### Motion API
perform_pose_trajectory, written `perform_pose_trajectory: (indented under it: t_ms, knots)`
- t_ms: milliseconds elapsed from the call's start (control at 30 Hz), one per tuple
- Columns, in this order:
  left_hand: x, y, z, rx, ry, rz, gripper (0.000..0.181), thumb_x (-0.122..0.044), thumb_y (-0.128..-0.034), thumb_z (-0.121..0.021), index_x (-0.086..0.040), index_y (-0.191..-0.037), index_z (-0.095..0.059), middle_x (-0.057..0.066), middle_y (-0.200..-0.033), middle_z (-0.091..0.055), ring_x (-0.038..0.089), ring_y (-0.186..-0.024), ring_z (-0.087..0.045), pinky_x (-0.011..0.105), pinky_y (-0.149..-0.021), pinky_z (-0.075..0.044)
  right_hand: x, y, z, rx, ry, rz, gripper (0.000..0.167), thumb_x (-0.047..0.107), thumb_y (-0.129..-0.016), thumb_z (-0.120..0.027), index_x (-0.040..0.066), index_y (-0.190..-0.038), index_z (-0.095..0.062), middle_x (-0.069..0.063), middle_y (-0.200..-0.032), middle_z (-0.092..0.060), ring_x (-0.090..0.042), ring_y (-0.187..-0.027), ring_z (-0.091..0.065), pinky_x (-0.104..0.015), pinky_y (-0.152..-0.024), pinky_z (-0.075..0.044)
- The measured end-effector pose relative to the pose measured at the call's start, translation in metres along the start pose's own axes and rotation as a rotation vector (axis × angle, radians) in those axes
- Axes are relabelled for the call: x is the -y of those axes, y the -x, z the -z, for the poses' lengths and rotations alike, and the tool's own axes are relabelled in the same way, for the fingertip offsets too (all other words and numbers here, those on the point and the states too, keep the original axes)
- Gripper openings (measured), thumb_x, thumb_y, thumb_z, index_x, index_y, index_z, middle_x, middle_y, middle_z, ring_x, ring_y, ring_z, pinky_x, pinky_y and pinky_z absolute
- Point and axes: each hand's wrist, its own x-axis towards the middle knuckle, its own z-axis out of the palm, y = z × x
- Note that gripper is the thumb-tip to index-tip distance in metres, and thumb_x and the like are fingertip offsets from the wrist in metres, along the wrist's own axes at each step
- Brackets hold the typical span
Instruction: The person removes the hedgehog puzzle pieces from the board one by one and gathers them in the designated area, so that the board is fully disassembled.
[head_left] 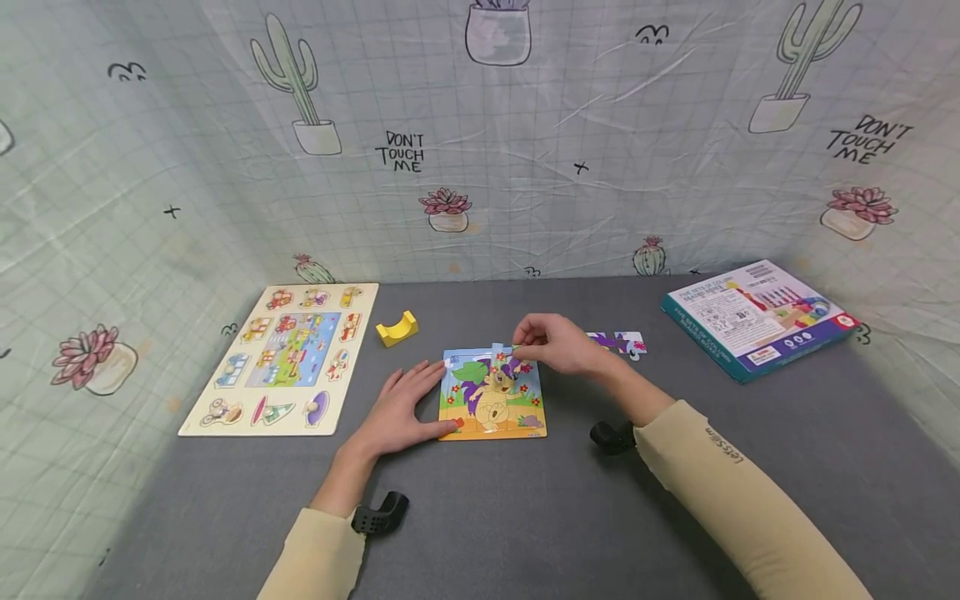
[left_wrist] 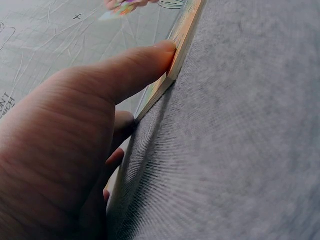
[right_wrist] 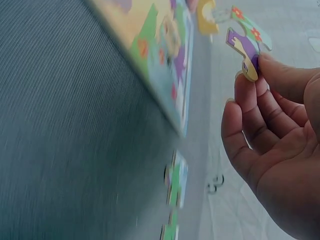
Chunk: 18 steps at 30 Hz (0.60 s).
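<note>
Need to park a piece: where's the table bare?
Bare table lies between left sleeve and right sleeve, nearer than the puzzle; behind the puzzle, between yellow block and right hand; between box and right sleeve. Crowded: the puzzle, with left hand on its left edge, right hand pinching a piece, loose pieces alongside.

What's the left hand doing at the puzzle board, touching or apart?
Touching. The left wrist view shows it: the left hand has its thumb tip resting on the board, near a corner.

Two puzzle boards [head_left: 491,434] [head_left: 295,421], at least three loose pieces [right_wrist: 245,47], one block [head_left: 397,331], one box [head_left: 757,317]
</note>
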Motion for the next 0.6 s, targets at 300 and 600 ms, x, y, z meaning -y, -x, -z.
perform_pose_trajectory:
  t_ms: [300,600]
  knots:
    - [0.000,0.000,-0.001,0.006,-0.001,0.001,0.091,-0.055,-0.0823,-0.075,-0.006,-0.153,-0.044,0.010,-0.158,-0.041,0.034,-0.149,-0.026,0.059,-0.119,-0.010,-0.020,0.021,0.027,0.011,0.044,-0.059,0.011,0.008,-0.097,-0.069,0.000,-0.102,-0.063,-0.008,-0.091,-0.064,-0.027,-0.083,-0.059,-0.034,-0.072,-0.048]
    - [0.000,0.000,0.000,0.010,-0.007,0.011,0.091,-0.055,-0.0828,-0.075,-0.006,-0.153,-0.044,0.010,-0.158,-0.040,0.033,-0.149,-0.026,0.059,-0.119,-0.010,-0.041,0.034,0.041,0.075,0.127,-0.081,0.010,0.006,-0.097,-0.067,-0.001,-0.102,-0.062,-0.006,-0.087,-0.063,-0.019,-0.077,-0.054,-0.034,-0.071,-0.048]
